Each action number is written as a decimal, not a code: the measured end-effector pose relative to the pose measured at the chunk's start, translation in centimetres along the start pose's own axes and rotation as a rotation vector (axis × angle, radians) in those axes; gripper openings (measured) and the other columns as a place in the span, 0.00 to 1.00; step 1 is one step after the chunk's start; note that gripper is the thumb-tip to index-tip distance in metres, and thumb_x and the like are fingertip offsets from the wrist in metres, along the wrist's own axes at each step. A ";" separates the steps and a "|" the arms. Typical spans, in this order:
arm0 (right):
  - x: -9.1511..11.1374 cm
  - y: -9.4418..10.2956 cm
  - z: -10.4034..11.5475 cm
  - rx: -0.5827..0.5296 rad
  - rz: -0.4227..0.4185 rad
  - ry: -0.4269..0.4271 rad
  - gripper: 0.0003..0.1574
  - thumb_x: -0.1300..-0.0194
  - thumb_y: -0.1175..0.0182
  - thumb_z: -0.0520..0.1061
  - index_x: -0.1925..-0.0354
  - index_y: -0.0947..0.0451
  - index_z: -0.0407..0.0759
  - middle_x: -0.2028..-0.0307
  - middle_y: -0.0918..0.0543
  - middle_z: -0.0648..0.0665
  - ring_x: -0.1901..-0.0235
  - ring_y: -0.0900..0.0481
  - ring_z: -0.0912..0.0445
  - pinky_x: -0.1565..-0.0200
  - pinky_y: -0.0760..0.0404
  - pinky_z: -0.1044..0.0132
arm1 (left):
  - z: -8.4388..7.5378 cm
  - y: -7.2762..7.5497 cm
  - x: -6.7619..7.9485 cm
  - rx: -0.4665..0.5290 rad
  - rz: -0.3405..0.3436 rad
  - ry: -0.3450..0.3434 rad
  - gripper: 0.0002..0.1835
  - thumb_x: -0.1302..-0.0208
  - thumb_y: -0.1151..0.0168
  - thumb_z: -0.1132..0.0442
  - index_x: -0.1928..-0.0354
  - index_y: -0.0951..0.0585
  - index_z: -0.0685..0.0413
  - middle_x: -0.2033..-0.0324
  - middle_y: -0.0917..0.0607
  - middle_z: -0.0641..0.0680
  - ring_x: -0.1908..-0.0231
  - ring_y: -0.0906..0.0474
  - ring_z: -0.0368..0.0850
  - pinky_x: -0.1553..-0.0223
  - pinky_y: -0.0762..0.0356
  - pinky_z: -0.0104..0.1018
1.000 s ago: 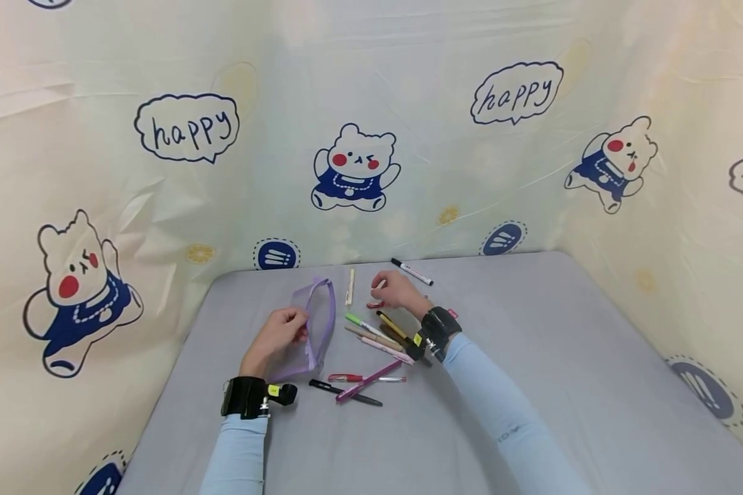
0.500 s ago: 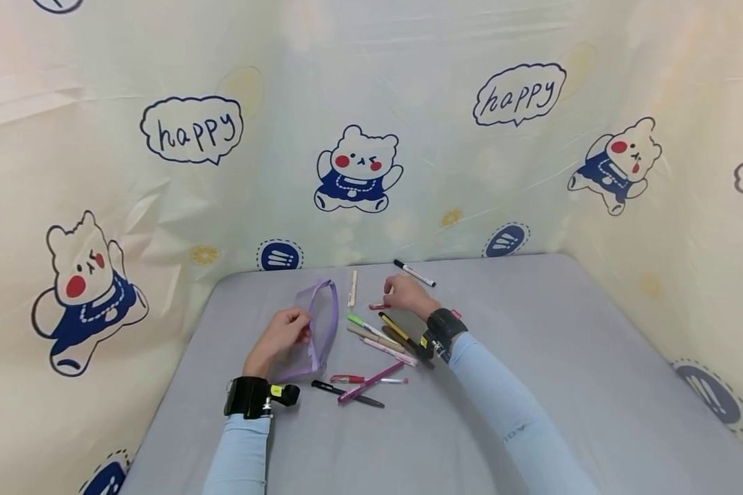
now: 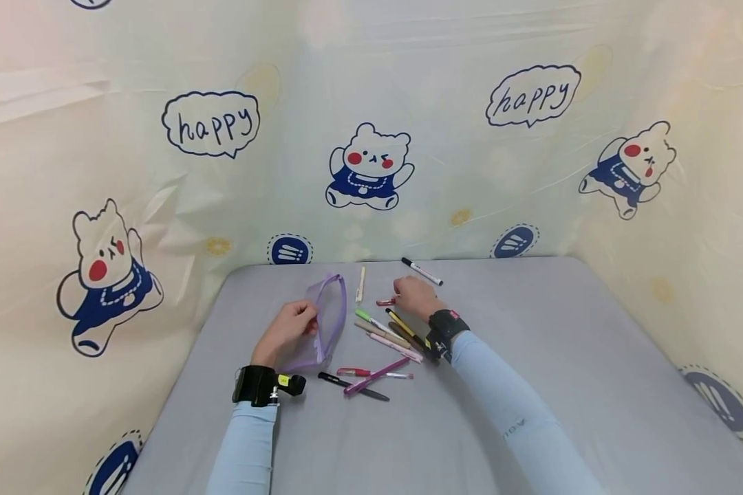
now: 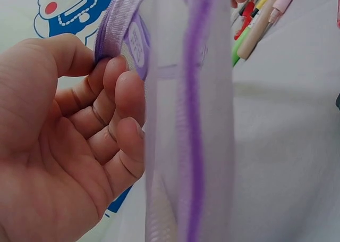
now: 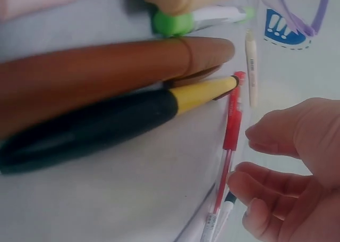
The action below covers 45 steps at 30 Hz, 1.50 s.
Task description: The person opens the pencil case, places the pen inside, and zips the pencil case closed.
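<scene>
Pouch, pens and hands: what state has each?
Purple pouch, open
Left hand, pinching the pouch's edge
Right hand, thumb and fingers apart
Red pen near it, capped
White marker, black cap on
Green marker, capped
Purple pen, crossing the black pen
Other pens, lying loose

Over on the table [image 3: 532,412], the pouch [image 3: 331,323] is left of the clustered pens [image 3: 386,336], with a marker [image 3: 424,271] behind them.

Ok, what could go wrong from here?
The right hand might nudge the yellow-and-black pen if it takes the nearest red pen, since their ends look close. The purple pouch could sag, as the left hand pinches it at one edge. The purple pen lies across the black-grey pen, so might roll if that moves.
</scene>
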State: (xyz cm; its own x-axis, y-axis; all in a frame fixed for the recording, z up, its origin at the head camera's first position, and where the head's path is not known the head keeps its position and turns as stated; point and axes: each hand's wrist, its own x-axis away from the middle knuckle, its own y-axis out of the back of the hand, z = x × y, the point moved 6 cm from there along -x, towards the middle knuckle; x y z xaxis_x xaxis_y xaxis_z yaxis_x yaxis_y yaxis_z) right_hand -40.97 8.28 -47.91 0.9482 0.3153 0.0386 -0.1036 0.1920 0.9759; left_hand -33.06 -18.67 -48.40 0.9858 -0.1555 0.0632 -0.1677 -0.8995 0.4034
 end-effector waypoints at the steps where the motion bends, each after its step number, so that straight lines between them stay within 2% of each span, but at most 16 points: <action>1: -0.1 -0.1 0.0 0.005 0.004 0.004 0.05 0.33 0.44 0.42 0.62 0.21 0.44 0.66 0.22 0.46 0.67 0.27 0.53 0.68 0.29 0.63 | -0.1 0.0 0.0 0.000 -0.003 0.000 0.15 0.26 0.51 0.59 0.67 0.24 0.63 0.74 0.21 0.52 0.73 0.26 0.44 0.69 0.26 0.33; 6: -0.1 -0.6 0.0 0.027 0.023 0.011 0.07 0.31 0.44 0.41 0.58 0.20 0.45 0.64 0.21 0.46 0.66 0.26 0.53 0.65 0.26 0.62 | -0.2 -0.1 -0.2 0.008 -0.002 -0.005 0.13 0.28 0.51 0.61 0.69 0.24 0.60 0.75 0.21 0.51 0.74 0.25 0.44 0.69 0.25 0.33; 13: -0.1 -1.3 0.1 0.057 0.010 0.059 0.07 0.31 0.43 0.41 0.57 0.19 0.45 0.64 0.21 0.45 0.66 0.26 0.54 0.64 0.24 0.62 | 0.2 0.2 -0.2 -0.017 -0.002 -0.004 0.15 0.26 0.51 0.59 0.68 0.24 0.63 0.75 0.21 0.52 0.73 0.24 0.44 0.68 0.25 0.34; 21: -0.4 -0.4 0.7 0.136 -0.044 0.116 0.07 0.32 0.41 0.42 0.58 0.18 0.43 0.67 0.20 0.46 0.68 0.26 0.54 0.66 0.24 0.61 | -0.1 0.5 -0.3 0.002 -0.004 -0.014 0.16 0.26 0.51 0.59 0.63 0.23 0.67 0.74 0.21 0.52 0.73 0.25 0.45 0.68 0.24 0.34; 26: -0.1 0.3 1.0 0.129 -0.019 0.108 0.06 0.32 0.41 0.40 0.59 0.18 0.42 0.66 0.18 0.45 0.68 0.24 0.54 0.64 0.22 0.60 | 0.0 0.8 -0.3 0.003 -0.005 -0.015 0.18 0.26 0.51 0.58 0.61 0.22 0.69 0.75 0.21 0.51 0.73 0.25 0.43 0.68 0.24 0.33; 30: 0.7 0.4 0.8 0.105 0.012 0.085 0.08 0.31 0.44 0.38 0.58 0.18 0.42 0.67 0.19 0.45 0.69 0.26 0.53 0.65 0.25 0.61 | 0.1 0.3 0.0 -0.010 -0.001 -0.020 0.16 0.27 0.51 0.58 0.65 0.22 0.65 0.75 0.21 0.52 0.74 0.25 0.43 0.69 0.25 0.33; 38: 0.7 0.6 -0.3 -0.030 0.080 0.031 0.02 0.35 0.41 0.41 0.65 0.23 0.44 0.71 0.22 0.47 0.71 0.28 0.54 0.70 0.31 0.64 | -0.4 -0.1 -0.2 -0.012 0.015 -0.050 0.14 0.27 0.50 0.60 0.70 0.24 0.60 0.75 0.21 0.52 0.74 0.25 0.43 0.70 0.24 0.34; 45: 0.3 0.6 0.1 -0.156 0.108 0.025 0.09 0.34 0.42 0.44 0.58 0.24 0.40 0.68 0.22 0.44 0.70 0.26 0.53 0.70 0.31 0.65 | 0.0 0.0 -0.1 0.028 0.017 -0.019 0.14 0.26 0.51 0.60 0.69 0.25 0.60 0.75 0.22 0.53 0.74 0.26 0.45 0.70 0.25 0.34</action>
State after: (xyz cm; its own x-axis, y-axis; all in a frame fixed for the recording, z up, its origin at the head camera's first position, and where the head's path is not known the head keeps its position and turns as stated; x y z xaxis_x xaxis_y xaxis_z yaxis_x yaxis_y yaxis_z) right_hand -40.74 8.42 -47.32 0.9217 0.3640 0.1340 -0.2513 0.2974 0.9211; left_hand -33.17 -18.65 -48.42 0.9826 -0.1785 0.0523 -0.1849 -0.9077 0.3768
